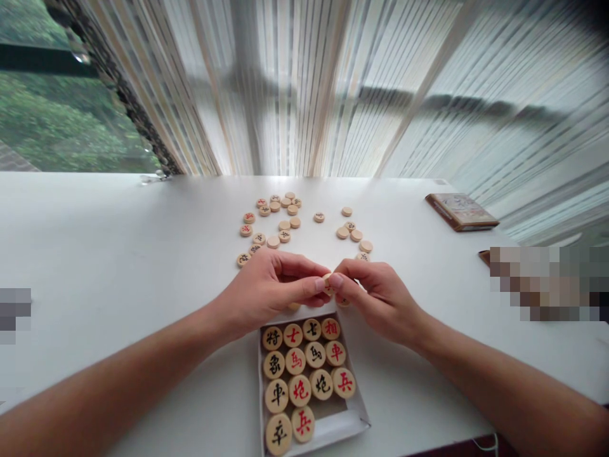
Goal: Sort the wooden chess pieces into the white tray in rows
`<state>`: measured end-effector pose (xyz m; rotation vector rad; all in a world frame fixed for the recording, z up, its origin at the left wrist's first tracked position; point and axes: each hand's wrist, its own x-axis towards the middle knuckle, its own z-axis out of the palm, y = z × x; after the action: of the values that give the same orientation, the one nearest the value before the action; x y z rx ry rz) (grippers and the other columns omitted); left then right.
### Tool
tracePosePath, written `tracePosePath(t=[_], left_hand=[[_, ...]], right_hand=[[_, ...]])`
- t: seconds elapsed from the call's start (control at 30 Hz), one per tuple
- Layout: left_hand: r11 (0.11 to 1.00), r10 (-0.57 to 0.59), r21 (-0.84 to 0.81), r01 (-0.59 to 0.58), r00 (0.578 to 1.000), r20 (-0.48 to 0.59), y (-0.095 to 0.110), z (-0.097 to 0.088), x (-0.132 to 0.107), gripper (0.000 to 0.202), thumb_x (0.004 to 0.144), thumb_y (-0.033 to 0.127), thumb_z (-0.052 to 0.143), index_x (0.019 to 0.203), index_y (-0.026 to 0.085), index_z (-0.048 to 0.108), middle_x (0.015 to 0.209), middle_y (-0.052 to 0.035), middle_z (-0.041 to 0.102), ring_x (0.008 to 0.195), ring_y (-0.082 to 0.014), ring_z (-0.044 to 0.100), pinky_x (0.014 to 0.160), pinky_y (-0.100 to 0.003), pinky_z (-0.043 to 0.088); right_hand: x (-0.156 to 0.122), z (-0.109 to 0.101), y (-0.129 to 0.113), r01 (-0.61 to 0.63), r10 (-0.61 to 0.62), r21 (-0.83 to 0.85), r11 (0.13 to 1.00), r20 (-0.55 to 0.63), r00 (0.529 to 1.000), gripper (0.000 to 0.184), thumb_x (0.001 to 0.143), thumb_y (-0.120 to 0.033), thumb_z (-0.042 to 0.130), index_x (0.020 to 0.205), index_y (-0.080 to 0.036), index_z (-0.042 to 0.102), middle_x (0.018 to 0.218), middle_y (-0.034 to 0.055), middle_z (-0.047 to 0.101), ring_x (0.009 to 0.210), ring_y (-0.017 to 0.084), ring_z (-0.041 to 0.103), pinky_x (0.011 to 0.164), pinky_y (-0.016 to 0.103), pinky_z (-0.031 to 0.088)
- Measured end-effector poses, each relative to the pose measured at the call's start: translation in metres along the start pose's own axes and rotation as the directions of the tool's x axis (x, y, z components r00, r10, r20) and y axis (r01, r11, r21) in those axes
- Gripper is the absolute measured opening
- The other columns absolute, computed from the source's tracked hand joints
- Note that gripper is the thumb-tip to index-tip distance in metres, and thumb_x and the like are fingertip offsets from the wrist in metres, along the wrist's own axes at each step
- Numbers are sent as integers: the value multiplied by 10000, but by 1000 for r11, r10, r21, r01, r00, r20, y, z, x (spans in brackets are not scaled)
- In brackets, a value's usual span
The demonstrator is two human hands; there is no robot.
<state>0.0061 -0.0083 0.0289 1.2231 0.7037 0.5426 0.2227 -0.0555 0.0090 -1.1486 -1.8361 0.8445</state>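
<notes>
Between the fingertips of my left hand [271,282] and my right hand [375,292] is one round wooden Chinese chess piece [328,284]; both hands pinch it, and the fingers partly cover its mark. Just below them lies an open white box [335,431] holding rows of pieces with red and black characters, such as a black-marked piece [278,434] and a red-marked piece [303,423] in the nearest row. Bare box floor shows to the right of those two. Another piece [342,301] lies partly hidden under my right fingers.
Loose chess pieces [284,236] are scattered on the white table [143,254] beyond my hands, some face down. A brown-edged box [461,211] lies at the back right. Striped curtains [295,89] hang behind the table.
</notes>
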Motion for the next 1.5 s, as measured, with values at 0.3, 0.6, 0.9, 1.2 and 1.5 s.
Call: tracePosePath(t=[0.3,0.6,0.9,1.2,1.5], left_hand=[[998,13,-55,-18,995,-102,-3,7,-2,241,824,232,911,1049,155,870,932,-85,862,795,-133,793,731,-185,614],[997,-42,-66,32,988,-147,-5,7,-1,279,780,236,930,1053,206,878,877,-68,856,828,-146,798,734,-185,608],[995,81,-49,-86,992,-99,-2,15,-4,220,836,142,852,1045,197,885,996,-64,872,957,-178,836,885,-219,660],[981,195,1,-196,979,-63,-6,19,-9,276,813,142,911,1084,179,870,1013,-57,872,964,-202,847,892,-220,687],[974,228,-4,-228,972,-58,-4,17,-9,258,875,184,884,1132,195,862,938,-50,871,902,-192,852,823,-213,702]], right_hand=[[-1,-1,1,-20,19,19,1000,63,998,401,1100,-420,523,799,-181,640,697,10,640,638,144,552,597,284,393],[-1,1,-2,-19,12,90,996,77,997,254,1021,-342,642,817,-196,600,708,-12,603,628,126,495,584,259,407],[0,2,-1,-54,54,25,998,-4,999,373,994,-390,686,707,-211,529,626,-42,518,581,111,425,536,254,340],[-1,0,-8,-42,35,146,988,46,998,422,1074,-405,594,710,-193,578,648,-35,533,611,113,456,570,253,367],[-5,-3,-11,-108,77,256,961,126,989,392,1123,-407,510,802,-196,588,730,-16,573,695,136,521,658,264,422]])
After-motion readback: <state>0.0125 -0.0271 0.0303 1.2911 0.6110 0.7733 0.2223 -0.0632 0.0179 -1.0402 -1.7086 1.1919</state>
